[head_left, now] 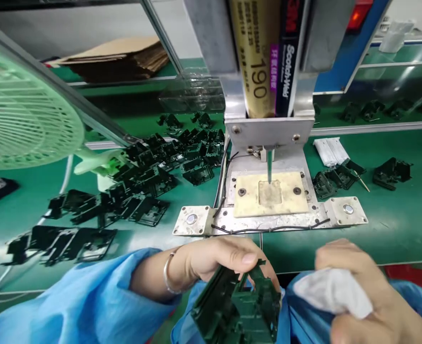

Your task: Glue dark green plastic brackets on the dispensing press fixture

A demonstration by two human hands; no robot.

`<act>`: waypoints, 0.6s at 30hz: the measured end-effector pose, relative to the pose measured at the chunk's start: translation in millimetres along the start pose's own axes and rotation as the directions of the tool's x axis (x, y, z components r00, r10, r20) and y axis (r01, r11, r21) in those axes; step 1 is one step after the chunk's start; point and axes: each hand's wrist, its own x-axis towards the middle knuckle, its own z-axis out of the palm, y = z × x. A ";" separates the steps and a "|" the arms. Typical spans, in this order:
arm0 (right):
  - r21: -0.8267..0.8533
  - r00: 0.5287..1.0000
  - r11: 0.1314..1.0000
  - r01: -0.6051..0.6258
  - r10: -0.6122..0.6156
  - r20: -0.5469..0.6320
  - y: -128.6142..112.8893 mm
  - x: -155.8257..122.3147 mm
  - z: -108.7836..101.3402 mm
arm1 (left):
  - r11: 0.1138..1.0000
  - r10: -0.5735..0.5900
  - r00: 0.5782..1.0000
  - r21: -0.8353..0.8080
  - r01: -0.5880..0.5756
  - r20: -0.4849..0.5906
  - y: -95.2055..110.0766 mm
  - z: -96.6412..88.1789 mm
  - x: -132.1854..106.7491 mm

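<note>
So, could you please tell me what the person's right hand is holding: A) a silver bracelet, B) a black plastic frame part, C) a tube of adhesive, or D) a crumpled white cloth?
D: the right hand is closed around a crumpled white cloth, while the left hand grips the dark plastic frame part.

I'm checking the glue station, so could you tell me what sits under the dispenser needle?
Under the needle lies a beige plate with a stained square recess, holding no part. The base beneath the plate is covered.
</note>
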 end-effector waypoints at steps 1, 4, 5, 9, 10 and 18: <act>0.050 0.995 0.995 0.091 -0.093 0.041 -8.1 12.8 4.7 | 1.000 -0.003 1.000 -0.008 0.003 -0.002 -2.4 3.5 1.6; 0.084 0.986 0.990 0.116 -0.125 0.108 -18.9 38.2 19.0 | 1.000 -0.010 1.000 0.001 0.010 -0.019 -10.3 10.6 5.9; 0.076 0.986 0.993 0.094 -0.104 0.132 -20.0 41.4 22.4 | 1.000 -0.007 1.000 0.009 0.007 -0.029 -12.6 11.9 6.8; 0.025 0.977 0.997 0.077 -0.080 0.195 -23.7 36.3 25.4 | 0.992 0.027 0.999 0.122 -0.023 -0.032 -15.3 12.8 6.3; 0.009 0.977 0.997 0.078 -0.078 0.198 -25.0 32.3 24.4 | 0.983 0.063 0.998 0.174 -0.058 -0.028 -14.6 12.7 5.1; 0.038 0.865 0.918 -0.395 0.386 -0.321 -1.5 -56.1 15.0 | 0.778 0.546 0.837 0.384 -0.498 -0.020 -25.0 23.6 -14.9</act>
